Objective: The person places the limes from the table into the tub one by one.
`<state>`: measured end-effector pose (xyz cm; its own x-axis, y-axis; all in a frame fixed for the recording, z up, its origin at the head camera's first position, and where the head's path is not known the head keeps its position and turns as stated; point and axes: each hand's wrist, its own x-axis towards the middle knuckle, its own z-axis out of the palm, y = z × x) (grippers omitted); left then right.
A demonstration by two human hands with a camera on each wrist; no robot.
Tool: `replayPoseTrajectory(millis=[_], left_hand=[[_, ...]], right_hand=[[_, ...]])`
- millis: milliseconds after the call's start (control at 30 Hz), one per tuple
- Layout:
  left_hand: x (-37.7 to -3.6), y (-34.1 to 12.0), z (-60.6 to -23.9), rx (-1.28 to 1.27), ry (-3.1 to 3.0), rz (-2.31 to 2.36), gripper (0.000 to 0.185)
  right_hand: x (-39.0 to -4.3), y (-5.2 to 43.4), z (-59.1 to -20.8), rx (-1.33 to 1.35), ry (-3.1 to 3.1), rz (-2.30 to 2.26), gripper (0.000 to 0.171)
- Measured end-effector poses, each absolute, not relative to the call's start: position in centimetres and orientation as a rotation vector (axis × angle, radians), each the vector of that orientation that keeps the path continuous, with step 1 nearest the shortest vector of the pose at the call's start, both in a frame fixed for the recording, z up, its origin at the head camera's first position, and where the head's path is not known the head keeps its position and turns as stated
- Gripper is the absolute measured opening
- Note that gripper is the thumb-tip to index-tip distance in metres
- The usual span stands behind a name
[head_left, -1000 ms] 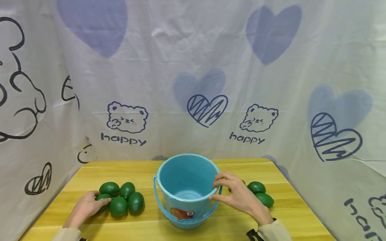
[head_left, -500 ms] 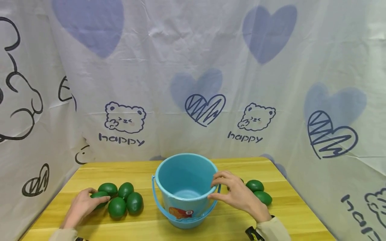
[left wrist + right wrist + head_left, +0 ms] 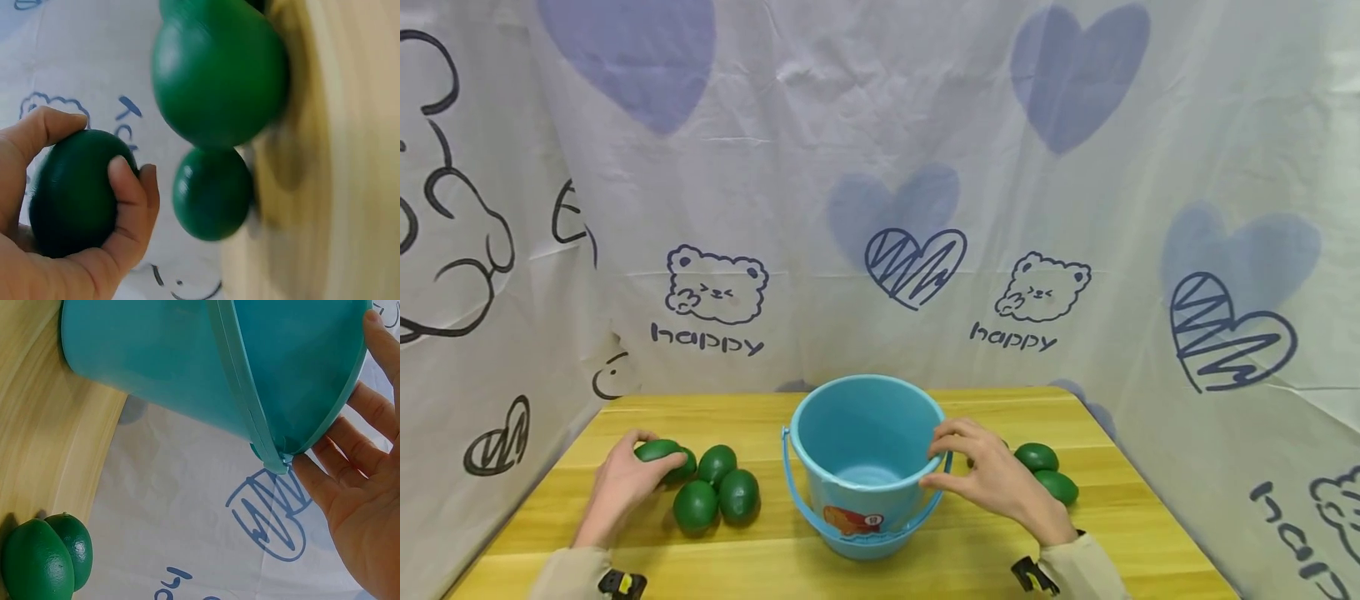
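My left hand [image 3: 625, 479] holds a dark green, smooth, egg-shaped fruit [image 3: 78, 194] between thumb and curled fingers. In the left wrist view that fruit is apart from the others and off the table. Several similar green fruits [image 3: 696, 507] lie grouped just right of this hand, one partly hidden behind the held fruit. A light blue plastic bucket [image 3: 898, 502] stands upright at the middle, its handle hanging down in front. My right hand [image 3: 981, 471] grips the bucket's right rim, thumb and fingers on either side of it. The visible inside of the bucket holds nothing.
More green fruits [image 3: 1037, 457] lie on the right side of the table, one mostly hidden behind the right hand. The yellow wood-grain table [image 3: 752, 567] is bordered at the back and sides by a white printed cloth [image 3: 805, 208].
My left hand has lifted the green fruit up and away from me, right of where it was half a second ago. The right hand stays on the bucket's rim.
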<state>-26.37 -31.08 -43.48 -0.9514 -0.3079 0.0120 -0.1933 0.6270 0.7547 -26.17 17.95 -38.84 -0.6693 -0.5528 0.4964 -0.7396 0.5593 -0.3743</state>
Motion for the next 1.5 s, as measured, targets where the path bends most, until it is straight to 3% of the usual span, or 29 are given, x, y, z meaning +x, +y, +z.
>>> replayPoseTrajectory(millis=[167,400,600,867,1500], left_hand=[[-26.6,-29.4,-42.8,0.309,-2.606,-1.376,0.06],[-27.2,-27.6,-41.9,0.206,-2.519,-1.605,0.067],[-27.1,-26.1,-41.1,0.055,-2.447,-1.822,0.061],[-26.9,-23.8,-39.5,-0.146,-2.47,-1.683,0.057],[-27.9,-19.7,-37.3,-0.344,-2.403,-1.549,0.054]], right_hand=[[-26.1,18.1,-38.9,1.06,-2.478,0.812,0.028],[-26.2,18.0,-38.8,1.066,-2.467,0.811,0.029],[-26.1,18.0,-38.9,1.059,-2.473,0.808,0.028],[-26.2,18.0,-39.0,1.063,-2.472,0.805,0.027],[-26.3,18.1,-38.7,1.054,-2.487,0.799,0.032]])
